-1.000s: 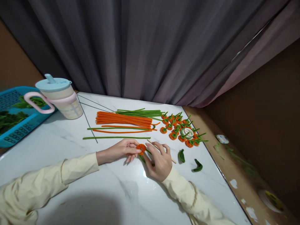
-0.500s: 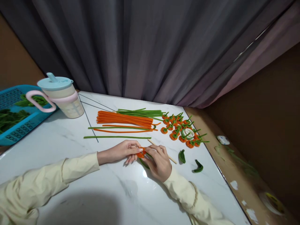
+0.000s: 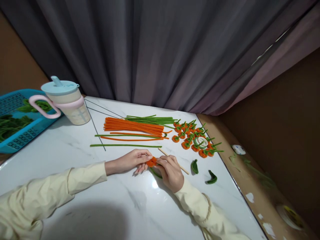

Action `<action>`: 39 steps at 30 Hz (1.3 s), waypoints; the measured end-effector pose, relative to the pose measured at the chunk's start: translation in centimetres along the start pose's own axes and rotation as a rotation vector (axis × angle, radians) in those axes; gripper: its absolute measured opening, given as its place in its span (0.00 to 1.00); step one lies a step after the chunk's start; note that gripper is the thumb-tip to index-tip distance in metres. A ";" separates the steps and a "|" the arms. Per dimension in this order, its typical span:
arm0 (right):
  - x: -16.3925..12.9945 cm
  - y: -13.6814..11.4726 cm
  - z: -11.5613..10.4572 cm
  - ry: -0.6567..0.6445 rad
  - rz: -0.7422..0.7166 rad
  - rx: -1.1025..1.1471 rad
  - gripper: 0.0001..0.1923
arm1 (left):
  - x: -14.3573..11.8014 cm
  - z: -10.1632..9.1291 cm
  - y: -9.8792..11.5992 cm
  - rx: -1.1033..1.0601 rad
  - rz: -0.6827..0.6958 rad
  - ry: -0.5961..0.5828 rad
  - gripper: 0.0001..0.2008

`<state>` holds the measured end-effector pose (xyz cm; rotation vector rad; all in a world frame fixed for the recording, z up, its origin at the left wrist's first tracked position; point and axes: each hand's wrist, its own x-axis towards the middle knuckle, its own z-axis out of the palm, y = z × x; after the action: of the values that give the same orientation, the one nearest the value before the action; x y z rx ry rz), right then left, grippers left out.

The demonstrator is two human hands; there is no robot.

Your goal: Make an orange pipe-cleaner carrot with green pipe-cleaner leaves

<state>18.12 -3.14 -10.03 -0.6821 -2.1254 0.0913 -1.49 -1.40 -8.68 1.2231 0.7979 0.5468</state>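
Observation:
Between my two hands is a small orange pipe-cleaner flower (image 3: 151, 162), with a green pipe-cleaner stem (image 3: 156, 173) curving out below it. My left hand (image 3: 138, 160) pinches the flower's left side between thumb and fingers. My right hand (image 3: 170, 171) is closed on its right side, its fingertips against the orange loops; part of the stem is hidden behind these fingers. A thin wooden stick (image 3: 184, 169) lies on the table just beyond my right hand. Two folded green pipe-cleaner pieces, one upright-looking (image 3: 194, 166) and one curved (image 3: 212, 177), rest to the right.
Bundles of orange pipe cleaners (image 3: 132, 126) and green pipe cleaners (image 3: 152, 120) lie ahead, with several loose ones nearer. Finished orange flowers (image 3: 186, 144) cluster at right around a tape roll (image 3: 202, 142). A lidded cup (image 3: 75, 111) and a blue basket (image 3: 25, 133) stand left.
The orange flower has turned in my fingers and looks more compact, its loops closer together. My right fingertips have shifted slightly off it, showing more of it.

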 end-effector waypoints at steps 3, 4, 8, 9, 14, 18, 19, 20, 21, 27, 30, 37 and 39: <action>-0.1 0.3 -0.3 0.041 0.065 0.068 0.08 | -0.1 -0.5 0.4 0.066 0.032 -0.033 0.19; -0.1 0.4 -0.4 0.046 0.091 0.096 0.08 | -0.2 -0.7 0.6 0.108 0.054 -0.034 0.18; -0.2 0.5 -0.7 0.039 0.151 0.179 0.07 | -0.5 -0.7 0.9 0.236 0.152 -0.001 0.17; -0.3 0.5 -0.7 0.036 0.145 0.190 0.07 | -0.5 -0.5 0.9 0.245 0.172 0.006 0.16; -0.6 0.2 -0.3 0.009 0.090 0.195 0.08 | -0.6 0.4 0.6 0.246 0.217 0.055 0.10; -0.6 0.1 -0.2 -0.001 0.067 0.180 0.08 | -0.7 0.6 0.4 0.239 0.213 0.107 0.07; -0.6 0.2 -0.2 0.004 0.067 0.181 0.08 | -0.7 0.5 0.4 0.229 0.210 0.113 0.07; -0.6 0.2 -0.3 0.007 0.069 0.187 0.08 | -0.6 0.5 0.4 0.212 0.205 0.115 0.07; -0.5 0.2 -0.3 0.007 0.073 0.196 0.08 | -0.6 0.4 0.4 0.187 0.198 0.112 0.08; -0.4 0.4 -0.6 -0.011 0.074 0.189 0.10 | -0.7 0.2 0.4 0.068 0.177 0.077 0.13; -0.4 0.4 -0.6 -0.031 0.070 0.128 0.09 | -0.8 0.2 0.4 0.073 0.171 0.068 0.13; -0.2 0.1 -0.6 -0.038 -0.078 -0.006 0.07 | -0.9 0.3 0.3 0.168 0.205 0.018 0.13; -0.2 0.1 -0.6 -0.040 -0.103 -0.018 0.08 | -1.0 0.3 0.3 0.262 0.243 0.028 0.12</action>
<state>18.69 -3.23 -9.85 -0.5845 -2.1986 0.0295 -1.84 -2.24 -8.09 1.5699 0.7654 0.6726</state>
